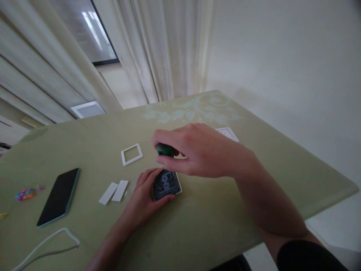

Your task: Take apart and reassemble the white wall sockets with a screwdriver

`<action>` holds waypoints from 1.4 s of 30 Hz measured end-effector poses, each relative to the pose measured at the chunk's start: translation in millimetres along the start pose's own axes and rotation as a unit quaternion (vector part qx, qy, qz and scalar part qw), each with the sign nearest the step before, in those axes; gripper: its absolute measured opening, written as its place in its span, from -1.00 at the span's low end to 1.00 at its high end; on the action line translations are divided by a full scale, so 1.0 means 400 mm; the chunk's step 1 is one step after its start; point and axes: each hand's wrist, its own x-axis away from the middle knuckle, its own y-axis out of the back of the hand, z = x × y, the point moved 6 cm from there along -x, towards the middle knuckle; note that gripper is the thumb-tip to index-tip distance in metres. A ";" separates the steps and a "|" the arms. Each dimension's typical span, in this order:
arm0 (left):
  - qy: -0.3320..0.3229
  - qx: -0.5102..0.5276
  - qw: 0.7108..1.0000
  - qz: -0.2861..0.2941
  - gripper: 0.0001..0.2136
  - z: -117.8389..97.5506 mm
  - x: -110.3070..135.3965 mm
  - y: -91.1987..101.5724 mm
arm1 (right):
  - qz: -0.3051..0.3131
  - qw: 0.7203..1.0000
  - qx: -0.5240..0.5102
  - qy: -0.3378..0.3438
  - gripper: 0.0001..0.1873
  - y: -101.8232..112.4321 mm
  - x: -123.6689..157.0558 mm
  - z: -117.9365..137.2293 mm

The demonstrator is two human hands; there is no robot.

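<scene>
My left hand (148, 194) grips a square wall switch (167, 184) by its sides on the table. The switch shows its dark inner face with a white edge. Above it, my right hand (188, 150) is closed around the green and black handle of a screwdriver (165, 150). The tool points down toward the far edge of the switch; its tip is mostly hidden, so I cannot tell whether it touches a screw. A white square frame (132, 154) lies beyond my left hand. Two white switch rockers (114, 192) rest to the left of that hand.
A tablet or large phone (59, 197) lies at left, near small colourful pieces (28, 193). A white cable (53, 237) loops at the front left. Partly behind my right arm is a white socket plate (228, 133). Curtains and a wall border the green table (93, 146).
</scene>
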 end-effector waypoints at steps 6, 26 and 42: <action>0.005 0.006 1.000 -0.005 -0.38 -0.006 -0.002 0.004 | -0.002 0.998 -0.025 0.064 -0.85 0.004 0.000 0.018; -0.006 -0.005 1.000 -0.025 -0.38 0.005 0.001 -0.001 | -0.006 0.998 0.009 0.055 -0.64 -0.036 -0.007 0.026; 0.014 -0.016 0.999 -0.029 -0.49 0.003 -0.001 0.004 | -0.028 0.995 0.018 0.096 -0.56 -0.062 -0.028 0.040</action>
